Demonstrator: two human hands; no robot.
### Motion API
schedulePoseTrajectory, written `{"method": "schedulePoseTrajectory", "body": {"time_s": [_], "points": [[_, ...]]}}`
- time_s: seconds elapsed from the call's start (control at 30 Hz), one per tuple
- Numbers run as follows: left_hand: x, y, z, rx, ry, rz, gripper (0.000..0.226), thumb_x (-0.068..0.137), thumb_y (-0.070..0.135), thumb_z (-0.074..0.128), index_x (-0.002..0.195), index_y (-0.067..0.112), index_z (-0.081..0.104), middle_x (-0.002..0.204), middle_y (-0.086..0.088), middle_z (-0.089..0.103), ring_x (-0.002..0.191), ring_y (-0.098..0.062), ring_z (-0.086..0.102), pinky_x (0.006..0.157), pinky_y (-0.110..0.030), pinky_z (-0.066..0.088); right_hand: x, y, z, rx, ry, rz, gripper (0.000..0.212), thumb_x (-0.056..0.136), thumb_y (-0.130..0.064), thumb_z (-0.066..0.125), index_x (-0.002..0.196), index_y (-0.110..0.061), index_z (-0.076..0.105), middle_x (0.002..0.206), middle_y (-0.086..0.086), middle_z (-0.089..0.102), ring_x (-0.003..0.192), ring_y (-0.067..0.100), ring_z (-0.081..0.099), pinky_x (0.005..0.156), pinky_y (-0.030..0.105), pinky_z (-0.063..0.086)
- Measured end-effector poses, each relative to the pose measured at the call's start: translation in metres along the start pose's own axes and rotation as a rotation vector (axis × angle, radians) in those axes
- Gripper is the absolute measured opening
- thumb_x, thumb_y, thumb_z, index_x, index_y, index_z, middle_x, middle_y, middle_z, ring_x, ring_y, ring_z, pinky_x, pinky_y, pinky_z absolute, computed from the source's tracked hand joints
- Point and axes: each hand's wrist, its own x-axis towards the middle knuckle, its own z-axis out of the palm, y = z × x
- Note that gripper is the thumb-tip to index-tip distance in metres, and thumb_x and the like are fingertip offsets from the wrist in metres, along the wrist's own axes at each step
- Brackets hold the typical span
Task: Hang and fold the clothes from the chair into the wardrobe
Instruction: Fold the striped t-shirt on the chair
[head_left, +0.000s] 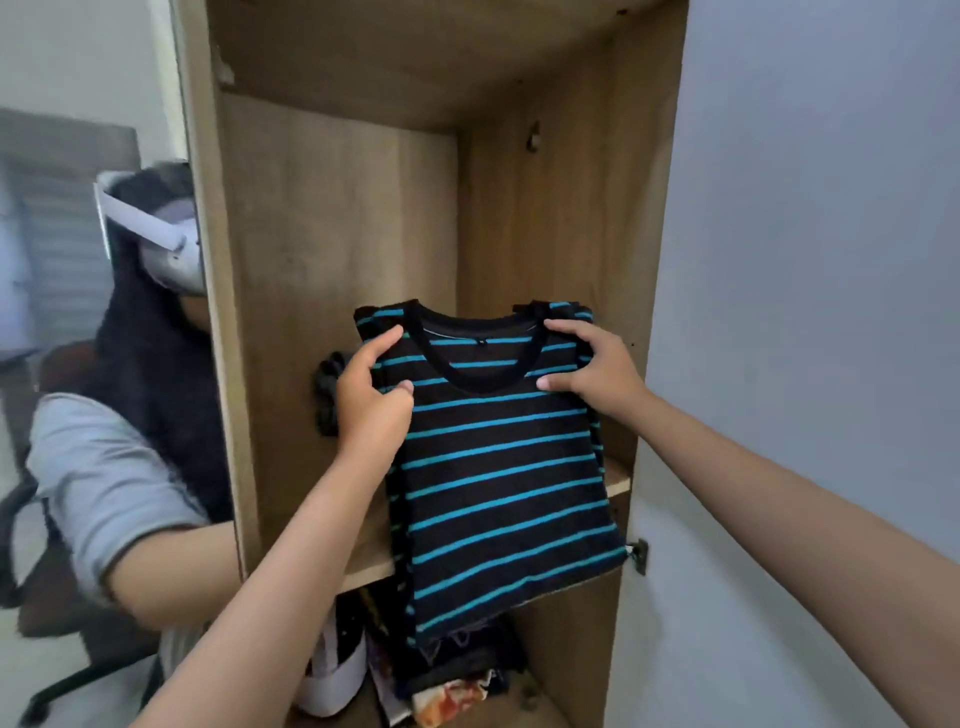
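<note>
Striped shirt (498, 467), folded into a flat rectangle, black with blue stripes, sits centre frame, collar at 12 o'clock, hem hanging down at 6 past the front edge of the wardrobe shelf (371, 564). I read it as being slid onto that shelf inside the wardrobe (332, 208); whether the far end already rests on the board I cannot tell, since the cloth hides it. Both hands hold it near the collar, likely to keep the fold from opening while it goes in. My left hand (371, 397), at 9 o'clock of the collar, has its grip closed on the shirt's shoulder edge: thumb on top of the fabric, fingers curled round the side. My right hand (595, 366), at 3 o'clock, also has its grip closed on the shirt: fingers spread over the top by the neckline, thumb pressing the front, the edge pinched between. A dark bundle (327, 392) lies on the shelf just beside the left hand. Below at 6 o'clock the lower compartment holds mixed clothes (457, 680) and a white item (332, 675). At 9 o'clock a mirror (93, 312) shows a person wearing a headset.
</note>
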Motion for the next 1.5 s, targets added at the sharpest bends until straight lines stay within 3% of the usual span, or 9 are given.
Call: {"method": "schedulePoseTrajectory", "body": {"time_s": [0.13, 0.6, 0.77, 0.97, 1.07, 1.17, 1.3, 1.43, 1.5], "points": [[0.022, 0.000, 0.009, -0.001, 0.073, -0.028, 0.058, 0.085, -0.014, 0.051, 0.123, 0.029, 0.058, 0.118, 0.010, 0.053, 0.097, 0.000, 0.055, 0.071, -0.012, 0.052, 0.038, 0.017, 0.012, 0.090, -0.089, -0.019, 0.076, 0.064, -0.008, 0.086, 0.132, -0.023, 0.055, 0.132, -0.003, 0.054, 0.122, 0.015, 0.051, 0.100, 0.028, 0.045], [0.099, -0.099, -0.020, 0.079, 0.128, -0.342, 0.062, 0.080, -0.021, 0.048, 0.122, 0.024, 0.060, 0.135, -0.008, 0.052, 0.120, -0.024, 0.052, 0.099, -0.043, 0.047, 0.111, 0.091, 0.100, 0.306, -0.274, 0.011, 0.080, 0.062, -0.002, 0.086, 0.131, -0.024, 0.053, 0.130, -0.003, 0.054, 0.121, 0.014, 0.052, 0.094, 0.021, 0.045], [0.105, -0.127, -0.030, 0.259, 0.054, -0.400, 0.061, 0.082, -0.018, 0.049, 0.127, 0.022, 0.056, 0.132, -0.004, 0.053, 0.113, -0.018, 0.052, 0.083, -0.026, 0.048, 0.109, 0.135, 0.138, 0.297, -0.354, 0.139, 0.075, 0.065, -0.007, 0.086, 0.132, -0.018, 0.054, 0.134, 0.003, 0.054, 0.124, 0.019, 0.052, 0.104, 0.035, 0.045], [0.108, -0.142, -0.035, 0.411, -0.022, -0.413, 0.064, 0.081, -0.016, 0.051, 0.131, 0.024, 0.052, 0.132, -0.002, 0.051, 0.110, -0.014, 0.051, 0.081, -0.020, 0.045, 0.110, 0.155, 0.145, 0.290, -0.380, 0.205, 0.062, 0.075, -0.015, 0.081, 0.132, -0.017, 0.055, 0.128, -0.003, 0.051, 0.113, 0.008, 0.047, 0.093, 0.019, 0.039], [0.107, -0.142, -0.032, 0.476, -0.040, -0.394, 0.068, 0.081, -0.015, 0.051, 0.136, 0.024, 0.046, 0.125, 0.002, 0.048, 0.104, -0.010, 0.048, 0.070, -0.009, 0.041, 0.110, 0.158, 0.146, 0.286, -0.380, 0.207, 0.061, 0.076, -0.018, 0.080, 0.131, -0.019, 0.056, 0.135, 0.000, 0.051, 0.115, 0.010, 0.050, 0.098, 0.023, 0.041], [0.103, -0.142, -0.029, 0.507, -0.026, -0.364, 0.071, 0.078, -0.011, 0.054, 0.139, 0.024, 0.043, 0.135, -0.001, 0.046, 0.110, -0.013, 0.049, 0.084, -0.019, 0.044, 0.106, 0.157, 0.144, 0.289, -0.382, 0.210, 0.058, 0.080, -0.020, 0.076, 0.133, -0.018, 0.053, 0.136, 0.001, 0.051, 0.113, 0.008, 0.049, 0.095, 0.021, 0.041], [0.097, -0.130, -0.025, 0.603, 0.053, -0.344, 0.083, 0.058, 0.029, 0.066, 0.137, 0.024, 0.044, 0.135, -0.007, 0.049, 0.120, -0.023, 0.051, 0.102, -0.034, 0.043, 0.092, 0.151, 0.132, 0.270, -0.355, 0.289, 0.064, 0.085, -0.026, 0.071, 0.141, -0.015, 0.044, 0.141, 0.004, 0.047, 0.128, 0.019, 0.047, 0.103, 0.027, 0.040], [0.081, -0.097, -0.008, 0.521, 0.144, -0.312, 0.057, 0.086, 0.011, 0.061, 0.139, 0.019, 0.041, 0.138, -0.004, 0.046, 0.125, -0.023, 0.047, 0.094, -0.025, 0.039, 0.066, 0.140, 0.112, 0.263, -0.328, 0.391, 0.067, 0.086, -0.035, 0.069, 0.142, -0.017, 0.039, 0.139, 0.006, 0.050, 0.128, 0.022, 0.048, 0.099, 0.029, 0.043], [0.068, -0.088, -0.003, 0.450, 0.139, -0.268, 0.053, 0.090, 0.011, 0.060, 0.138, 0.022, 0.042, 0.141, -0.001, 0.045, 0.130, -0.020, 0.042, 0.100, -0.027, 0.037, 0.050, 0.134, 0.100, 0.187, -0.293, 0.406, 0.068, 0.085, -0.042, 0.068, 0.142, -0.018, 0.040, 0.135, 0.006, 0.051, 0.124, 0.022, 0.051, 0.099, 0.029, 0.043]]}}
